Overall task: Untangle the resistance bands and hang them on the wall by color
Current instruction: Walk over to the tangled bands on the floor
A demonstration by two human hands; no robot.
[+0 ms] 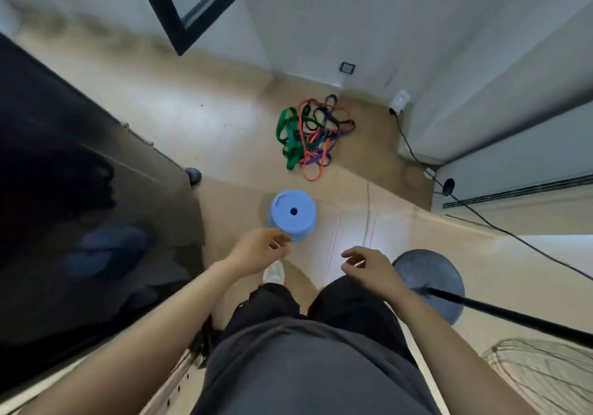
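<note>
Tangled resistance bands [313,135] lie on the floor [208,119] beyond a blue stool [292,214], long axis seemingly toward the person. The left hand [256,251] and right hand [369,267] are loosely curled, each grip empty.

Floor [224,132]: tangled bands [309,138], blue stool [292,214]

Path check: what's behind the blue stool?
Beyond the blue stool there is tan floor, then the bands, a green, orange, purple and black tangle near the wall corner. The floor under the tangle is covered.
</note>
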